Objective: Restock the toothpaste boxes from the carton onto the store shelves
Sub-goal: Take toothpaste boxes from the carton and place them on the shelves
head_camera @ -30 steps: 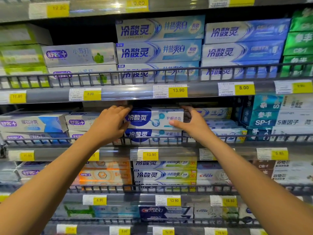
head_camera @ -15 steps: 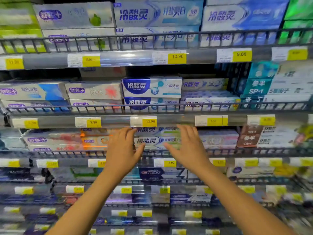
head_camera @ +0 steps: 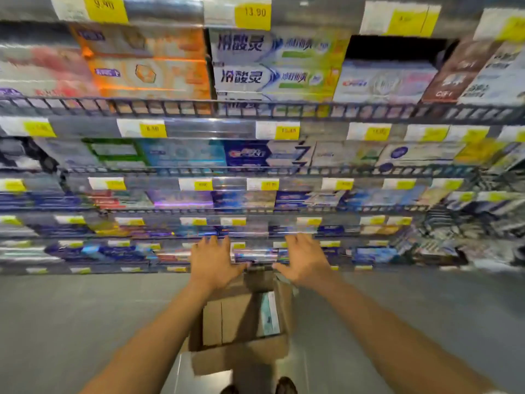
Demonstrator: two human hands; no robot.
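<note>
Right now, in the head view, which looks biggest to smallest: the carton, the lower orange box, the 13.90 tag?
1. carton
2. lower orange box
3. 13.90 tag
The carton lies nearer the camera, so true sizes stay unsure.

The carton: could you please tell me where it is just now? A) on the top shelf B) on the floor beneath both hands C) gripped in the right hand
B: the open carton stands on the grey floor, the left hand and right hand spread empty above it.
</note>
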